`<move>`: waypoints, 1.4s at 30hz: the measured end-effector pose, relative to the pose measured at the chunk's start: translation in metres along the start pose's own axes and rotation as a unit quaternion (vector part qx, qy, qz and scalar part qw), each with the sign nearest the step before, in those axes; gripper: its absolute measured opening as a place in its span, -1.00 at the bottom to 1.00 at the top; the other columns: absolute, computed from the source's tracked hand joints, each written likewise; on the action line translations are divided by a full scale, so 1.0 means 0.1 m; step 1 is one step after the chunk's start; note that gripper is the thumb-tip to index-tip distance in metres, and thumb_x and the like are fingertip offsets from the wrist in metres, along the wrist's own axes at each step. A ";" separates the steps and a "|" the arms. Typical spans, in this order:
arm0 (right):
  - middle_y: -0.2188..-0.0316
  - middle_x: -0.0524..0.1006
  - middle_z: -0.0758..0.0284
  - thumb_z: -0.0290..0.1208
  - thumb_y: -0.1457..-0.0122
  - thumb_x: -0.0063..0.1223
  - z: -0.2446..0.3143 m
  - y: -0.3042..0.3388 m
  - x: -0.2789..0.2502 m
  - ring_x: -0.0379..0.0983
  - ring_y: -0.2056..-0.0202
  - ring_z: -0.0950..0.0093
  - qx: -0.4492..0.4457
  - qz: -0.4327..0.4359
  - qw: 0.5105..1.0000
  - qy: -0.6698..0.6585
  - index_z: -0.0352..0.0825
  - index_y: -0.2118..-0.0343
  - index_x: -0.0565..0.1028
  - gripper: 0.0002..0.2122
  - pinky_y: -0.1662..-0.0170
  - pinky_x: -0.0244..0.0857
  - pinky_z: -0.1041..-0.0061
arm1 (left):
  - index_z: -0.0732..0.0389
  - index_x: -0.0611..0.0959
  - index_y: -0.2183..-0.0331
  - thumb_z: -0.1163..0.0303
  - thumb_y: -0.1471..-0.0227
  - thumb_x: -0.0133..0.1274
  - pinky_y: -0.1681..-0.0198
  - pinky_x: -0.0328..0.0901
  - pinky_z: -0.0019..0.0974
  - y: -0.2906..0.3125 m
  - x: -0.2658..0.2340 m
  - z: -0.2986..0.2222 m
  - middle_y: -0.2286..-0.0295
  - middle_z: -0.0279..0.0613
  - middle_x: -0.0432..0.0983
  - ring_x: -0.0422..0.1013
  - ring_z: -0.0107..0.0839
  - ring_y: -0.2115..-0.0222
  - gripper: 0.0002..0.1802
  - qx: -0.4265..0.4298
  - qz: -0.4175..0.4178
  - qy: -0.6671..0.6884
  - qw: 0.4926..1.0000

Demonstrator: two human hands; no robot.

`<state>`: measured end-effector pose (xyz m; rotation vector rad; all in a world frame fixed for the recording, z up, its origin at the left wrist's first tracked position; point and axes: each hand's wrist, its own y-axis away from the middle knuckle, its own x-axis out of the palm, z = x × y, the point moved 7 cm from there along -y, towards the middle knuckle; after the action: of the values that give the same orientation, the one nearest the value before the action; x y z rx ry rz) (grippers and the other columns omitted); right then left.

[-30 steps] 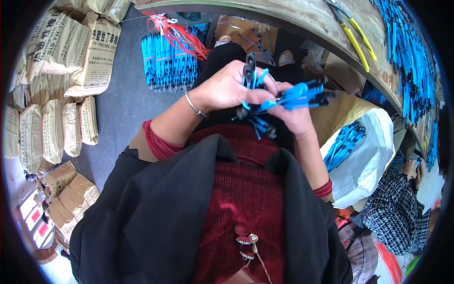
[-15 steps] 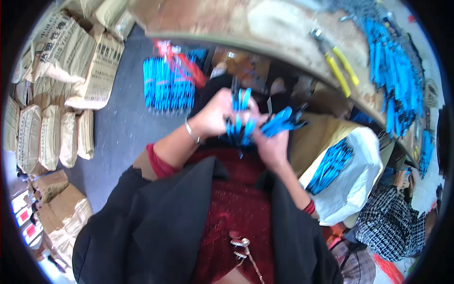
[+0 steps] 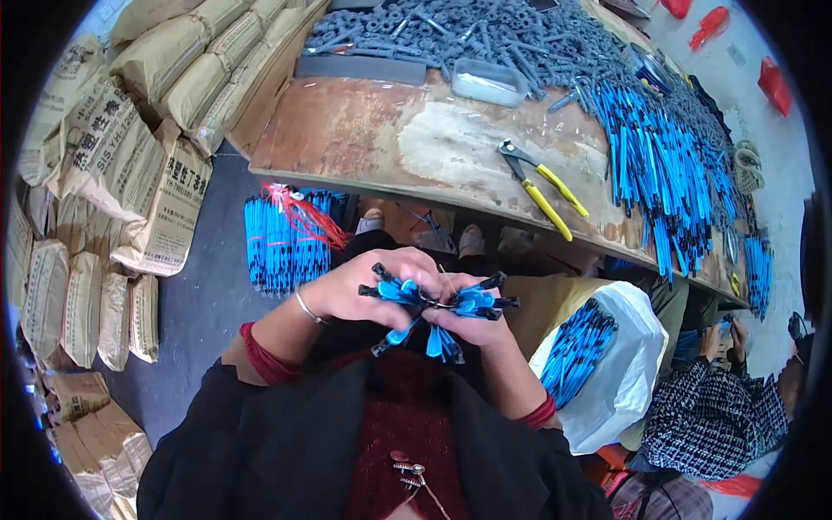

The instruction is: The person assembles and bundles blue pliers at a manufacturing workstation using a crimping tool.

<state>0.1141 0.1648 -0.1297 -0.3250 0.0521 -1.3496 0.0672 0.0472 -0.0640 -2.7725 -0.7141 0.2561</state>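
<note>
In front of my chest both hands hold slim blue strips with black ends, their exact kind unclear. My left hand [image 3: 368,284] is closed round one bunch of strips [image 3: 394,291], whose ends fan outward. Close beside it, my right hand [image 3: 483,327] grips a second bunch [image 3: 475,302]. The two bunches almost meet between my thumbs, and more blue strips [image 3: 438,340] poke out below. A thin pale strand [image 3: 446,279] shows between my hands; where it runs is hidden by my fingers.
Ahead, a worn wooden table [image 3: 338,130] bears yellow-handled pincers [image 3: 544,189], a clear tray [image 3: 490,84], grey parts [image 3: 503,35] and blue strips [image 3: 654,165]. Bundled strips [image 3: 279,247] with red string [image 3: 308,217] lie left, near paper sacks [image 3: 160,204]. A white-lined sack [image 3: 641,355] and a co-worker's checked sleeve [image 3: 715,416] are right.
My hands have turned, so the strips' black ends now fan out toward me, and the two bunches are closer together. My view has tilted up, showing more of the table.
</note>
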 end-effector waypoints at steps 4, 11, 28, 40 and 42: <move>0.37 0.54 0.27 -0.58 0.15 0.22 0.05 -0.06 -0.06 0.44 0.36 0.57 0.025 0.011 0.999 -0.021 -0.41 0.33 0.52 -0.75 0.25 0.32 0.55 | 0.21 0.46 0.08 0.24 0.20 0.20 0.06 0.22 -0.28 -0.17 -0.43 -0.09 0.18 -0.11 0.42 0.35 -0.26 0.14 -0.42 0.035 0.084 -0.017 0.996; 0.29 0.54 0.25 -0.58 0.14 0.22 -0.32 0.11 -0.41 0.45 0.31 0.57 0.118 -0.059 0.981 -0.141 -0.40 0.26 0.52 -0.70 0.19 0.31 0.56 | 0.28 0.42 0.07 0.25 0.13 0.13 0.13 0.31 -0.27 -1.82 -1.00 0.05 0.20 -0.04 0.45 0.43 -0.29 0.21 -0.44 -0.079 -0.166 -0.264 0.947; 0.39 0.55 0.33 -0.53 0.13 0.21 -0.42 0.29 -0.73 0.44 0.45 0.65 0.078 -0.074 0.983 -0.149 -0.34 0.27 0.53 -0.72 0.33 0.31 0.65 | 0.19 0.47 0.24 0.43 0.10 -0.03 0.39 0.34 -0.17 -3.80 -0.64 1.16 0.47 -0.04 0.50 0.45 -0.11 0.40 -0.72 -0.022 -0.156 -0.638 0.753; 0.36 0.55 0.33 -0.55 0.16 0.23 -0.28 0.20 -0.40 0.41 0.45 0.68 0.003 -0.050 0.996 -0.069 -0.39 0.33 0.53 -0.75 0.32 0.30 0.67 | 0.20 0.45 0.07 0.49 0.02 0.02 0.40 0.20 -0.58 -0.71 -0.42 0.16 0.46 -0.47 0.28 0.23 -0.69 0.46 -0.60 -0.155 -0.198 -0.077 0.965; 0.27 0.49 0.06 -0.70 0.20 0.19 -0.34 0.22 -0.22 0.43 0.18 0.34 0.025 -0.010 0.998 -0.056 -0.36 0.53 0.34 -0.77 0.11 0.31 0.33 | 0.21 0.45 0.07 0.49 0.02 0.03 0.36 0.20 -0.58 -0.23 -0.34 0.36 0.45 -0.46 0.31 0.24 -0.68 0.44 -0.60 -0.168 -0.199 -0.026 0.965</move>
<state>0.1219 0.1835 -0.1711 -0.3591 -0.0795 -1.3474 0.0188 0.0571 -0.0881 -2.8458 -1.4212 0.1338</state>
